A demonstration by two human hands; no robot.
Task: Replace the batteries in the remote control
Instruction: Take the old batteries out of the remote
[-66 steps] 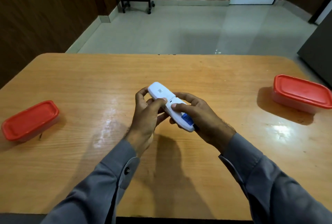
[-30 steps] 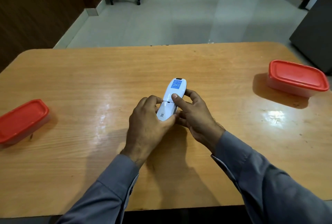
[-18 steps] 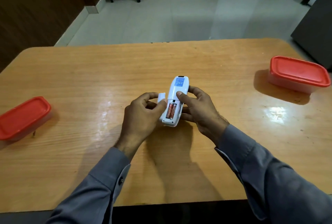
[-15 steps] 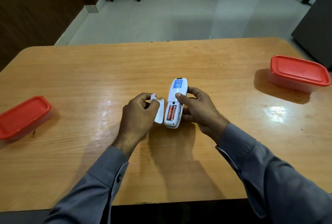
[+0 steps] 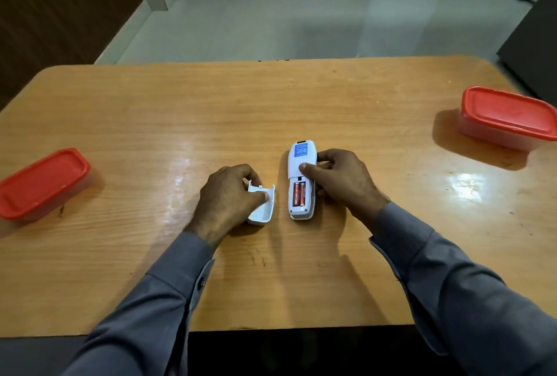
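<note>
Your right hand (image 5: 340,179) grips the remote control (image 5: 300,179) lying face-down, long axis pointing away from you, its two red batteries (image 5: 299,193) exposed just beside your left hand (image 5: 229,197), which pinches the battery cover (image 5: 262,205).

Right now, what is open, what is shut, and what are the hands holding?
Remote: face down, battery bay open.
Batteries: two, still inside.
Battery cover: off.
Left hand: holds the cover.
Right hand: grips the remote.
Left red box: lid on.
Right red box: lid on.
</note>
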